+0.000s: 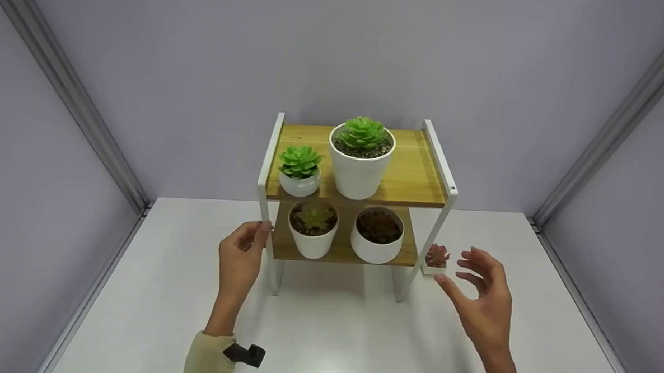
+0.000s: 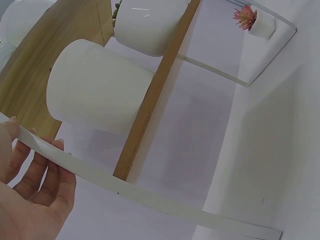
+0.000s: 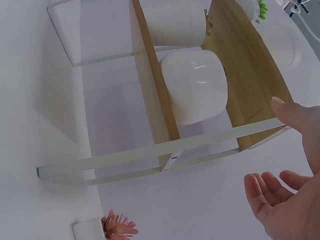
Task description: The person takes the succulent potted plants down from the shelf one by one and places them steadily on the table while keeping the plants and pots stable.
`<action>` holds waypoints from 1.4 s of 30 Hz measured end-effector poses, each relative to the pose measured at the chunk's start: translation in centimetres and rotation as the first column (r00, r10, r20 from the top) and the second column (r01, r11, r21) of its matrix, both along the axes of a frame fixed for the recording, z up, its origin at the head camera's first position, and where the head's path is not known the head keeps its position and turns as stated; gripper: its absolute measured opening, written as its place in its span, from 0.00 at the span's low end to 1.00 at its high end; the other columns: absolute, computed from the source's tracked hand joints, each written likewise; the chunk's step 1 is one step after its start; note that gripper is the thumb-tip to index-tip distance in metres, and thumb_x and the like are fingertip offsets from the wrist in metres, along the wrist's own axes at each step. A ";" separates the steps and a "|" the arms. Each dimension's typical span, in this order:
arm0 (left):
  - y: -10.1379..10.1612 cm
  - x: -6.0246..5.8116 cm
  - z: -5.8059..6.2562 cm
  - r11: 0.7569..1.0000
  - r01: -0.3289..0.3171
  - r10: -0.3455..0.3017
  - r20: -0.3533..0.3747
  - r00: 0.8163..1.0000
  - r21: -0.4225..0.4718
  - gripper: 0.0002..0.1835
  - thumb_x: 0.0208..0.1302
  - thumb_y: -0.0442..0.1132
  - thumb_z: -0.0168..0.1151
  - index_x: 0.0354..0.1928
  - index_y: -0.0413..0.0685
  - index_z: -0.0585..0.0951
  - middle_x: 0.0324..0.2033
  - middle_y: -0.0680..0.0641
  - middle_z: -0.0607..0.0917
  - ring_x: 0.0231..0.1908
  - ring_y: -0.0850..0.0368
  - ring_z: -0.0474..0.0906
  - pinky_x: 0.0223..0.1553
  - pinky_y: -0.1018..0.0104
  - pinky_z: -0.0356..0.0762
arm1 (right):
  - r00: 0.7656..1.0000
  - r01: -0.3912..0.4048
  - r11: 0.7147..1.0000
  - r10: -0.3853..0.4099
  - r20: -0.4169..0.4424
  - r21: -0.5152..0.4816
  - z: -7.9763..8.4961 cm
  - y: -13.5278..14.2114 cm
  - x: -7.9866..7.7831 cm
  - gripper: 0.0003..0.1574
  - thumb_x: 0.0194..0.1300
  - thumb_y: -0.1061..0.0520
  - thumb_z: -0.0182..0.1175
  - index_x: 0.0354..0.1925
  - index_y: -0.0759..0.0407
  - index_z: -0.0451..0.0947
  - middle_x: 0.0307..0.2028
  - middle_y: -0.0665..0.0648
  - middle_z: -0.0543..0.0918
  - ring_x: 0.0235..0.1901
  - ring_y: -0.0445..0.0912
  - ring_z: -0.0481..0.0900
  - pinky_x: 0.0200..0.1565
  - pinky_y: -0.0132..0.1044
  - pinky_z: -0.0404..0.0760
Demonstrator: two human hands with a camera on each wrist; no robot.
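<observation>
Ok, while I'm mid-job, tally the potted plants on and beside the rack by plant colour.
Green plants: 3
Dark reddish-brown plant: 1
Pink plant: 1
Total: 5

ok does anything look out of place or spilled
The small pink succulent stands on the white table, just right of the shelf, while the other four potted plants sit on its boards. It looks left out, though upright; no spill shows.
</observation>
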State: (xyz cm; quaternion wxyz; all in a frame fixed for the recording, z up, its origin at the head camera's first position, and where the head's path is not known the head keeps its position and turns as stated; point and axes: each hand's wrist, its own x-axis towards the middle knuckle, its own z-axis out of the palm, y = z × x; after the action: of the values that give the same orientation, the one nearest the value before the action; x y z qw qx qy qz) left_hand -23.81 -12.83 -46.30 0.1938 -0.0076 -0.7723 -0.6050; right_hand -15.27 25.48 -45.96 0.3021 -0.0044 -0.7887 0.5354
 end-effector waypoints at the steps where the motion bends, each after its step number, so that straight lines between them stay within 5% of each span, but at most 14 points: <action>1: 0.0 0.0 0.0 1.000 0.002 -0.002 0.002 1.000 0.001 0.19 0.77 0.51 0.63 0.48 0.42 0.88 0.43 0.44 0.91 0.46 0.60 0.84 0.52 0.71 0.82 | 1.000 -0.008 1.000 0.008 -0.010 -0.004 0.2 0.0 0.1 0.48 0.54 0.72 0.78 0.70 0.68 0.68 0.57 0.51 0.79 0.55 0.37 0.81 0.54 0.19 0.80; 8: 0.0 0.0 0.0 1.000 -0.005 0.005 -0.001 1.000 0.000 0.16 0.76 0.51 0.64 0.46 0.46 0.89 0.42 0.44 0.91 0.45 0.59 0.84 0.50 0.71 0.82 | 0.996 -0.054 0.998 0.053 -0.067 -0.012 1.7 -0.3 0.5 0.48 0.53 0.74 0.77 0.69 0.69 0.68 0.57 0.47 0.78 0.56 0.40 0.83 0.55 0.22 0.82; 23: 0.1 0.2 -0.2 1.000 -0.008 0.008 0.015 1.000 0.007 0.15 0.76 0.50 0.65 0.48 0.46 0.89 0.44 0.45 0.91 0.47 0.59 0.84 0.53 0.69 0.82 | 0.978 -0.151 0.988 0.146 -0.148 -0.025 4.2 -1.5 1.0 0.44 0.54 0.77 0.74 0.68 0.69 0.71 0.61 0.57 0.82 0.61 0.40 0.84 0.62 0.27 0.81; 31: 0.0 0.0 -0.2 1.000 0.007 -0.007 -0.005 1.000 0.017 0.17 0.76 0.50 0.64 0.47 0.44 0.89 0.42 0.44 0.91 0.46 0.53 0.86 0.51 0.71 0.82 | 0.930 -0.271 0.959 0.237 -0.282 -0.086 5.4 -2.0 0.7 0.41 0.53 0.82 0.71 0.66 0.76 0.73 0.61 0.57 0.85 0.63 0.44 0.84 0.65 0.31 0.80; 42: -0.3 0.0 -0.2 0.999 -0.007 0.005 -0.050 0.999 -0.036 0.14 0.76 0.49 0.65 0.46 0.47 0.90 0.42 0.46 0.93 0.45 0.55 0.88 0.48 0.73 0.85 | 0.900 -0.325 0.941 0.279 -0.334 -0.092 8.0 -3.3 0.2 0.40 0.54 0.81 0.71 0.65 0.76 0.73 0.62 0.62 0.83 0.63 0.47 0.84 0.67 0.34 0.80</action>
State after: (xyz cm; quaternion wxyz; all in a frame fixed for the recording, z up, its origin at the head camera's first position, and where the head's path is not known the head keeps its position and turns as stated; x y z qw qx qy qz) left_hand -23.81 -13.12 -46.47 0.2147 -0.0239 -0.7779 -0.5900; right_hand -15.03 22.20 -37.97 0.3366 0.1820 -0.6798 0.6257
